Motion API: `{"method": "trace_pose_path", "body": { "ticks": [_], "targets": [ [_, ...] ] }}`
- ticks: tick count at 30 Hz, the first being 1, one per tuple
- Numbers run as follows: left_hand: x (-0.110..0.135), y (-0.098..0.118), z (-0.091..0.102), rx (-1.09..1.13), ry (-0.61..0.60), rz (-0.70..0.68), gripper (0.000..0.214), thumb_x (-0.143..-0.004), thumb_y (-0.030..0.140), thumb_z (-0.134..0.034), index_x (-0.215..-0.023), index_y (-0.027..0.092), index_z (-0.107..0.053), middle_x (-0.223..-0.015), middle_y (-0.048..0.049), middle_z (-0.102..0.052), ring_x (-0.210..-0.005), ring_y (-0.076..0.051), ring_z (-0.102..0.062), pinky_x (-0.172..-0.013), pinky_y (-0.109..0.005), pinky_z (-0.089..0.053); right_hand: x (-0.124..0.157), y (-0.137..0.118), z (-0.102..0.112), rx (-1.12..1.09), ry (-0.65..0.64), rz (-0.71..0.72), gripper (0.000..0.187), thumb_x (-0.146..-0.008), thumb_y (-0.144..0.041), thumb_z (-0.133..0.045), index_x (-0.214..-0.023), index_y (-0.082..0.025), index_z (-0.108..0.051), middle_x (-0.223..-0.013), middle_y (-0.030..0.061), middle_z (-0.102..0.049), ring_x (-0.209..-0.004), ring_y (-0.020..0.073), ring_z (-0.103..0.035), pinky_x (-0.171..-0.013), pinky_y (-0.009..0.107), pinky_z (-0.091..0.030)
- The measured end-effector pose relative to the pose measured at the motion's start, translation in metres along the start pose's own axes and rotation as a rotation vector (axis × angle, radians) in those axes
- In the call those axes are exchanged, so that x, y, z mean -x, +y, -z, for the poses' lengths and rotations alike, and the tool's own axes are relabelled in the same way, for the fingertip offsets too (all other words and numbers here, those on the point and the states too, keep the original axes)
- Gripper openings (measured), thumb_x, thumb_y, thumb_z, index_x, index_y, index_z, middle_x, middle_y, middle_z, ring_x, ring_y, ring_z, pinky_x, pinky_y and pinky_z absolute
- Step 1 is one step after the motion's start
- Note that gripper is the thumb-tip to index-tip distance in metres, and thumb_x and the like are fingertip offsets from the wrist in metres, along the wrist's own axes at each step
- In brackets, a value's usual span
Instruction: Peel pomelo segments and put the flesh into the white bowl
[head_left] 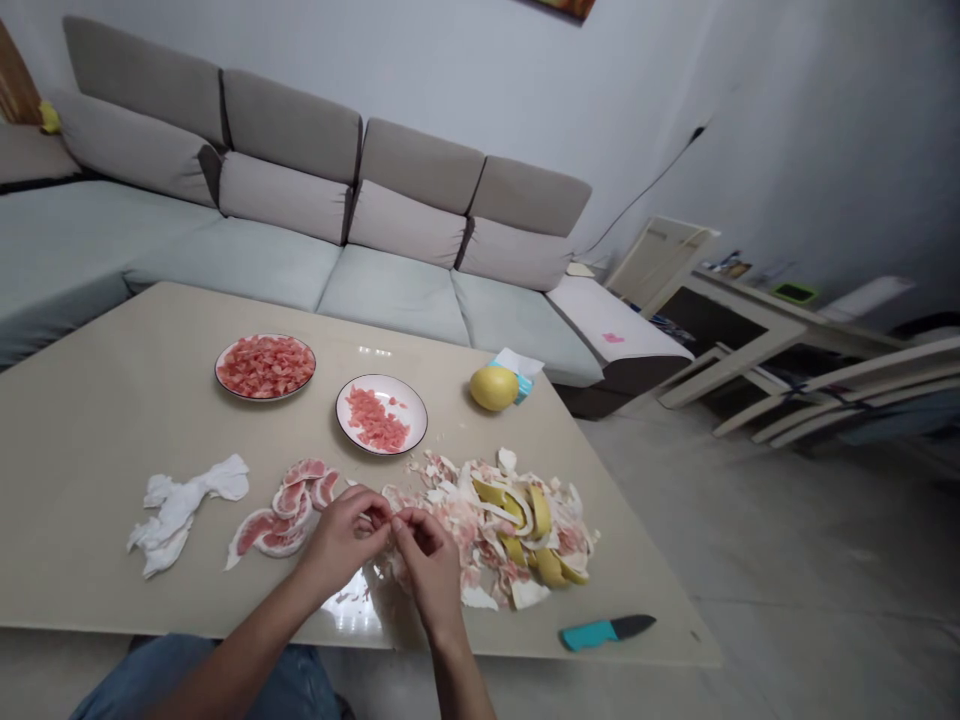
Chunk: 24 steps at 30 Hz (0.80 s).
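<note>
Both hands meet over the near edge of the table, fingertips pinched together. My left hand (349, 530) and my right hand (427, 550) are closed on a small piece of pomelo, mostly hidden by the fingers. Just left of my left hand lie several pomelo segments (277, 525) with pink flesh and pale skin. To the right of my right hand spreads a heap of peel and membrane scraps (487, 530), with yellow-green rind on it. Beyond the hands, a white plate (347, 412) with a dark rim carries some pink pomelo flesh.
A fuller plate of pomelo flesh (266, 367) stands farther left. A whole yellow pomelo (493, 388) sits beside a blue tissue pack (525, 385). Crumpled white tissue (180, 510) lies at left. A turquoise-handled knife (606, 632) rests near the table's front right edge. A sofa (390, 290) stands behind.
</note>
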<state>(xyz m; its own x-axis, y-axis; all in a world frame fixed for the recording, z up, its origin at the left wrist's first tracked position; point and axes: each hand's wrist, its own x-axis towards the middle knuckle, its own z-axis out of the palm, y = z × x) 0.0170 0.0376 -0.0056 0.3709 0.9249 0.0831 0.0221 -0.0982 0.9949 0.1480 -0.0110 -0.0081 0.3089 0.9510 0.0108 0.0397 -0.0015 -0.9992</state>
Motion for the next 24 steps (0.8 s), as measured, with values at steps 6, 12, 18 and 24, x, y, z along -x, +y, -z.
{"method": "trace_pose_path", "body": {
  "ticks": [6, 12, 18, 24],
  "targets": [
    [0.0, 0.003, 0.0, -0.024, 0.003, -0.01, 0.006, -0.073, 0.018, -0.064, -0.077, 0.018, -0.068, -0.082, -0.0043, -0.06, -0.07, -0.016, -0.055, -0.065, -0.024, -0.044, 0.0, 0.006, 0.003, -0.018, -0.01, 0.032, 0.02, -0.08, -0.037, -0.066, -0.082, -0.017, -0.065, -0.079, 0.0043, -0.065, -0.077, 0.0188, -0.061, -0.072, 0.029, -0.049],
    [-0.005, -0.012, 0.0, 0.195, -0.018, 0.171, 0.02, -0.071, 0.032, -0.07, -0.083, 0.017, -0.066, -0.076, -0.0024, -0.061, -0.07, -0.016, -0.054, -0.065, -0.024, -0.041, -0.025, 0.005, 0.012, -0.008, 0.003, 0.055, 0.023, -0.082, -0.04, -0.062, -0.085, -0.018, -0.064, -0.084, 0.005, -0.067, -0.08, 0.0185, -0.062, -0.072, 0.029, -0.05],
    [-0.003, -0.024, -0.005, -0.024, -0.004, 0.114, 0.022, -0.081, 0.03, -0.055, -0.064, 0.018, -0.06, -0.06, 0.0011, -0.055, -0.062, -0.016, -0.049, -0.059, -0.023, -0.034, -0.109, -0.003, -0.003, 0.289, -0.003, 0.218, 0.022, -0.078, -0.037, -0.06, -0.082, -0.016, -0.066, -0.074, 0.0032, -0.068, -0.067, 0.0167, -0.06, -0.065, 0.028, -0.048],
    [-0.002, -0.038, -0.012, 0.045, -0.034, 0.046, 0.026, -0.077, 0.011, -0.049, -0.086, 0.022, -0.071, -0.087, -0.0054, -0.069, -0.086, -0.023, -0.059, -0.081, -0.03, -0.039, -0.141, -0.003, -0.027, 0.426, -0.083, 0.337, 0.026, -0.075, -0.023, -0.059, -0.097, -0.018, -0.07, -0.097, 0.0085, -0.069, -0.08, 0.0194, -0.061, -0.079, 0.036, -0.047]
  ]
}}
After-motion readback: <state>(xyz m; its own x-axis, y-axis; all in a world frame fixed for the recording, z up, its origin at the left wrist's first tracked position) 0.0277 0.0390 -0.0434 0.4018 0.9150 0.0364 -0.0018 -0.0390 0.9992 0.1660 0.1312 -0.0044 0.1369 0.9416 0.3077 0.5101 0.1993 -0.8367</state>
